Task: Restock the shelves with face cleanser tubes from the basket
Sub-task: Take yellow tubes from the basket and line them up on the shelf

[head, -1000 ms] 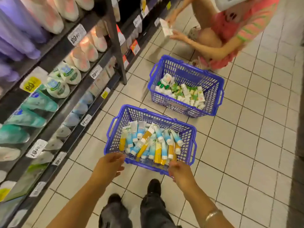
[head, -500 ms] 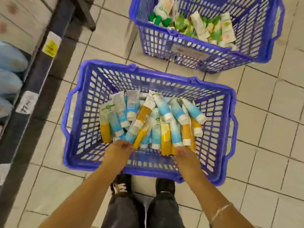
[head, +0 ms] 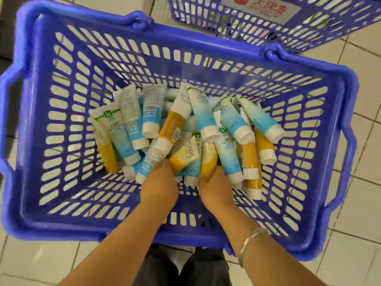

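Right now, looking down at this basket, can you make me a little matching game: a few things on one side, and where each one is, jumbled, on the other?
Things:
1. blue basket
2. second basket
3. silver bracelet
4. yellow tube

Places:
A. on the right wrist
B. on the tiled floor, with both hands reaching into it
C. at the fingertips of the right hand, in the pile
D. at the top edge of the view, beyond the near one

Pairs: 1-B, 2-D, 3-A, 4-C. The left hand is in the pile too.

Glossy plastic basket (head: 185, 44), tubes (head: 208, 114)
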The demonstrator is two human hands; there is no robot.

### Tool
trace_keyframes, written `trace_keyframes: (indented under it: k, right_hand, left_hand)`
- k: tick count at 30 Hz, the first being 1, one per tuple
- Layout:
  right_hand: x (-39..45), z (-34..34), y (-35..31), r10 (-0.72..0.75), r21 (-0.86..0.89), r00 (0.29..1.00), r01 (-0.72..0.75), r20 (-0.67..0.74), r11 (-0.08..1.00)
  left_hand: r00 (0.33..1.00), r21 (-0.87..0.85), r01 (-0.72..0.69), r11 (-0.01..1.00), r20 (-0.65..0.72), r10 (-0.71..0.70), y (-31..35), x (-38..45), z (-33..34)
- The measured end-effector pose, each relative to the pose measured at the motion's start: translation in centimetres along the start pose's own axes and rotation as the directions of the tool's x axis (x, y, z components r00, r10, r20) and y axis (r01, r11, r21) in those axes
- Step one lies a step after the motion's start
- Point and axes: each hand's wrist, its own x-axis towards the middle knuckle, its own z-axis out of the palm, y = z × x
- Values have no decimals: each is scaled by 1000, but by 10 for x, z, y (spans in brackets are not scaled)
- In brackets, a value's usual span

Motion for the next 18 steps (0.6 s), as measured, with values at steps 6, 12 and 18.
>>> trace_keyframes:
  k: [6,12,18]
  right_hand:
    - [19,1,4,97,95,991,-105,91,990]
    - [14,-5,10,14,298,975,-81,221,951]
    - [-1,-20,7,-5,376,942,-129,335,918]
  left_hand:
    - [995,291,-36,956,-75,60,11,9,8]
    - [997,165,-53,985,-41,60,5,12,5]
    - [985,-134,-166,977,-76,157,-7,0,-15]
